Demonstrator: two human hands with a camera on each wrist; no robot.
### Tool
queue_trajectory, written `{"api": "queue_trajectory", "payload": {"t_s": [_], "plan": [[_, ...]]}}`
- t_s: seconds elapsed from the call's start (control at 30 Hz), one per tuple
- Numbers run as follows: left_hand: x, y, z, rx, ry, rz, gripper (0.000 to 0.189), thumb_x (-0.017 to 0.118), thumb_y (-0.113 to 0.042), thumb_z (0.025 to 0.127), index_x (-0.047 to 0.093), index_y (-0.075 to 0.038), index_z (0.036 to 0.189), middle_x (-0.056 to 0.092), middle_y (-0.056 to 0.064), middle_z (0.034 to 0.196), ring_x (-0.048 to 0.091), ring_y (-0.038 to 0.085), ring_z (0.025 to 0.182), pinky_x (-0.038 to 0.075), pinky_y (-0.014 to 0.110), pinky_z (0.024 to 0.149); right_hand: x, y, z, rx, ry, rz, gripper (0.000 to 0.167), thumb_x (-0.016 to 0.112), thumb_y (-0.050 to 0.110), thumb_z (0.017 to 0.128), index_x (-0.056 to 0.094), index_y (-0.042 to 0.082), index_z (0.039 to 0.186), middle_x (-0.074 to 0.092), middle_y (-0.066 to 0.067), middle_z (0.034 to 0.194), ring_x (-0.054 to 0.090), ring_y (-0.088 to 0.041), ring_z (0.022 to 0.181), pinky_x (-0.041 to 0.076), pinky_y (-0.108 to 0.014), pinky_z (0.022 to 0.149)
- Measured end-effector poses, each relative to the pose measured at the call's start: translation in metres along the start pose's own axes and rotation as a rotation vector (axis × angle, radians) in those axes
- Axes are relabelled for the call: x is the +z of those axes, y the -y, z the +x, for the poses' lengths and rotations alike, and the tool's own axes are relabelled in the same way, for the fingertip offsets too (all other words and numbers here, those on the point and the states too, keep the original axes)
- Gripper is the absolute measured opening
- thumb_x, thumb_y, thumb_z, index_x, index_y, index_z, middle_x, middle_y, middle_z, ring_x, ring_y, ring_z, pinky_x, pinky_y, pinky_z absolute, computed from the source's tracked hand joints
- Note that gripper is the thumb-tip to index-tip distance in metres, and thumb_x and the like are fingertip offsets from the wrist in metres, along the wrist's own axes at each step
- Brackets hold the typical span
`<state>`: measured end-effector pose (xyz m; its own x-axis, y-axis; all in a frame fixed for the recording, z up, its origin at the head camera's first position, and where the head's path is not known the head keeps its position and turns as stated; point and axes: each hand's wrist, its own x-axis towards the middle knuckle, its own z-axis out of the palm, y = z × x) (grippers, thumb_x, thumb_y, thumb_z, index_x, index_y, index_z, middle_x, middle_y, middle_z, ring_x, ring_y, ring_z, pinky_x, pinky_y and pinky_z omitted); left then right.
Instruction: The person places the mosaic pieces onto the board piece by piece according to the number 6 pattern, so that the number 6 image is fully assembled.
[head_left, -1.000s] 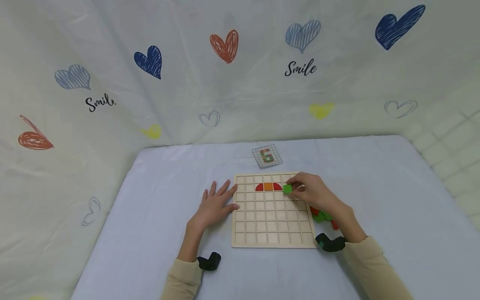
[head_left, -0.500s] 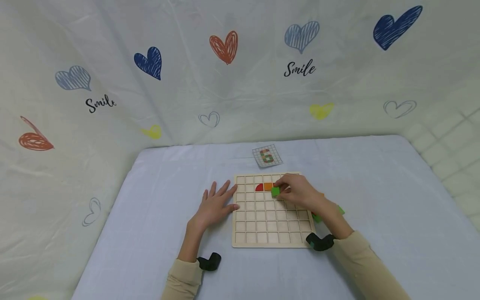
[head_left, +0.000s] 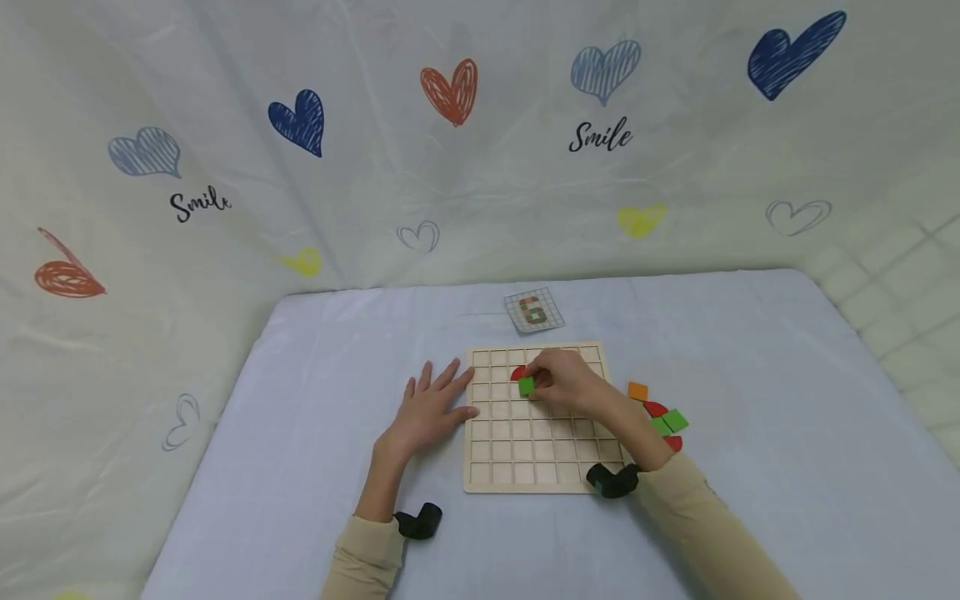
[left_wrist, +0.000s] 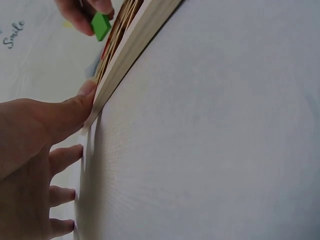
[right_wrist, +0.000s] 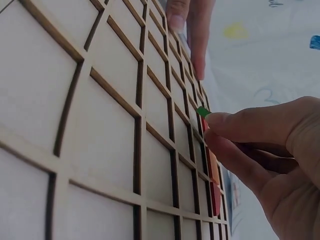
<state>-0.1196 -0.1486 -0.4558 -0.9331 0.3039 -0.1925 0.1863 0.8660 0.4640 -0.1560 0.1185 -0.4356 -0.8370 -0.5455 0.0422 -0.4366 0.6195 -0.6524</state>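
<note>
My right hand (head_left: pixel 566 381) pinches a small green square tile (head_left: pixel 527 386) between thumb and fingertips, just above the wooden grid board (head_left: pixel 543 475). The tile hangs near the cell below a red quarter-round tile (head_left: pixel 518 373) in the board's second row. An orange tile (right_wrist: pixel 212 165) and another red tile (right_wrist: pixel 215 199) lie in the same row, hidden in the head view by my right hand. My left hand (head_left: pixel 429 410) rests with spread fingers at the board's left edge; its thumb and a fingertip touch the rim.
Right of the board lie loose tiles: an orange square (head_left: pixel 638 391), red quarter-rounds (head_left: pixel 656 409) and green squares (head_left: pixel 675 420). Behind the board is a small gridded card (head_left: pixel 534 310) with a figure-6 pattern. White cloth (head_left: pixel 360 333) covers the table.
My right hand has moved left across the board with the green tile, from the row's right end to beneath its left red tile. My left hand stays put.
</note>
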Motion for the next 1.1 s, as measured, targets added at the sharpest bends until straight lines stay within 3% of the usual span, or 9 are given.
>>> {"api": "queue_trajectory", "payload": {"t_s": [0.57,1.1], "plan": [[-0.003,0.003,0.004,0.017,0.034,0.03,0.069,0.062,-0.047,0.101,0.038,-0.025,0.161,0.023,0.003,0.172,0.005,0.045,0.159,0.009,0.068,0.124,0.013,0.004,0.009,-0.039,0.024,-0.051,0.02,0.076,-0.003,0.085,0.075,-0.004,0.104,0.065,-0.01,0.095,0.063,-0.017,0.081,0.055,-0.027,0.073],[-0.011,0.0,0.005,-0.007,0.083,-0.034,0.071,0.068,-0.041,0.098,0.04,-0.024,0.16,0.023,0.006,0.171,0.004,0.046,0.158,0.007,0.07,0.123,0.013,0.007,0.007,-0.059,0.021,-0.073,0.022,0.075,-0.005,0.085,0.075,-0.005,0.108,0.064,-0.013,0.097,0.06,-0.018,0.079,0.053,-0.028,0.071]]}}
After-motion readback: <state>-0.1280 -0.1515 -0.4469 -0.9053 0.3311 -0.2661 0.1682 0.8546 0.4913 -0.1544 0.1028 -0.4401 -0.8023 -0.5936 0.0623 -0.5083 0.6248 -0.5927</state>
